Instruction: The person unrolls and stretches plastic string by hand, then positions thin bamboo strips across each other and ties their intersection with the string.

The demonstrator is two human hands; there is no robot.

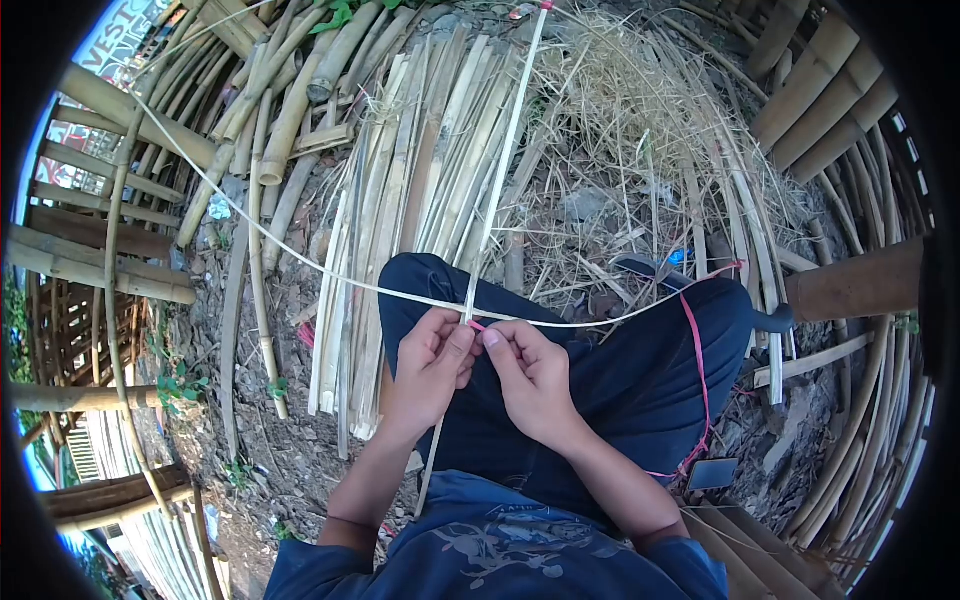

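Note:
Two thin bamboo strips cross in front of me, over my lap. One straight strip [507, 150] runs up and away between my knees, and its near end passes below my hands. The other, a long curved strip [255, 225], bows across from the upper left to my right knee. My left hand [430, 368] is closed, pinching the strips at their crossing. A short bit of pink string [479, 327] shows at the crossing, pinched in my closed right hand [532, 382]. Exactly how the string passes round the strips is hidden by my fingers.
Split bamboo slats [440, 130] lie in a pile ahead. A pink ribbon [697, 350] trails over my right leg, near a dark flat phone-like object [712, 474]. Straw and shavings [640, 110] cover the ground at upper right. Bamboo poles [110, 265] stand at left.

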